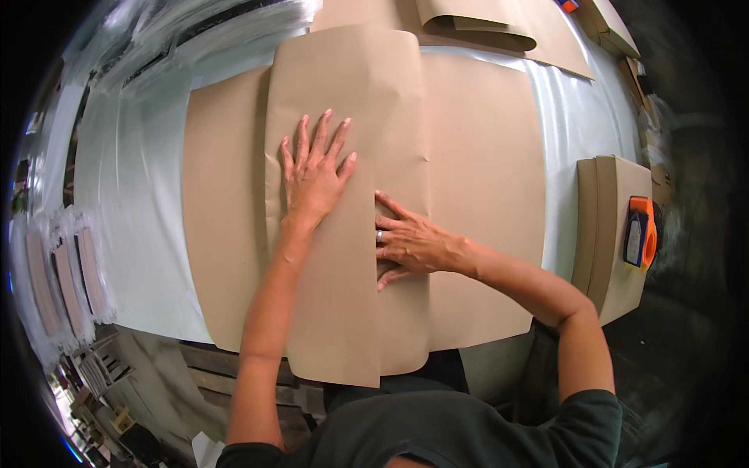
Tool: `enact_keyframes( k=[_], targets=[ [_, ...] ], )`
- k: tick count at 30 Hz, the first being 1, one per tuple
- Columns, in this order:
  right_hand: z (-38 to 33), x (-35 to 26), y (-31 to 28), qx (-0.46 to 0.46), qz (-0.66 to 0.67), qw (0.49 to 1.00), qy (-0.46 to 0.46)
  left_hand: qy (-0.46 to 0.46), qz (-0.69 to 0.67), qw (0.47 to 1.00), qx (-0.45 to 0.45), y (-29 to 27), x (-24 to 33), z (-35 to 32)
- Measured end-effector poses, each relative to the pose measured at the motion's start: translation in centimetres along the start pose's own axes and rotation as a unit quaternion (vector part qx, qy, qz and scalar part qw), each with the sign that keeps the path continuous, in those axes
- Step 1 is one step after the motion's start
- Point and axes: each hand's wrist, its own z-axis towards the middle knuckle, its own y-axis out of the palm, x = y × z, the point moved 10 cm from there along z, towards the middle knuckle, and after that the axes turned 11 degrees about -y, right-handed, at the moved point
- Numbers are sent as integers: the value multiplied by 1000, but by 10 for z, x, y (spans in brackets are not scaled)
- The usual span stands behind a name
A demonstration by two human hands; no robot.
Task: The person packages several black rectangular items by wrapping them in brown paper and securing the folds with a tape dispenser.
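Observation:
A brown paper wrap (351, 86) lies lengthwise in front of me, folded over into a long flat bundle, with one flap's straight edge running down its middle. My left hand (317, 178) rests flat on the upper left of that flap, fingers spread. On the right half of the bundle lies my right hand (413, 243), its fingers apart and pointing left, with a ring on one of them. Its fingertips meet the flap's edge; whether they reach under it I cannot tell. Beneath the bundle a wide brown paper sheet (488, 156) spreads out to both sides. What the bundle contains is hidden.
Pale sheeting (133, 195) covers the table. Clear-plastic-wrapped bundles (195, 35) lie at the far left, and several more (66, 281) stand at the left edge. Curled brown paper (476, 19) sits at the back. An orange and blue tape dispenser (641, 232) rests on brown packs (612, 187) at right.

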Motion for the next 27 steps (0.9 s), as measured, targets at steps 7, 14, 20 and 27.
enact_keyframes(
  k=[7,14,20,27],
  targets=[
    [-91,-18,13,267,97,900,331,0,8,1000,-18,-1,-4,1],
    [-100,25,25,498,356,689,388,7,19,1000,-19,-5,-1,1],
    [-93,183,-61,568,264,692,359,22,35,999,-22,-7,9,3],
    [-35,123,-92,392,-164,828,365,14,22,999,-26,-7,-3,-4]
  ],
)
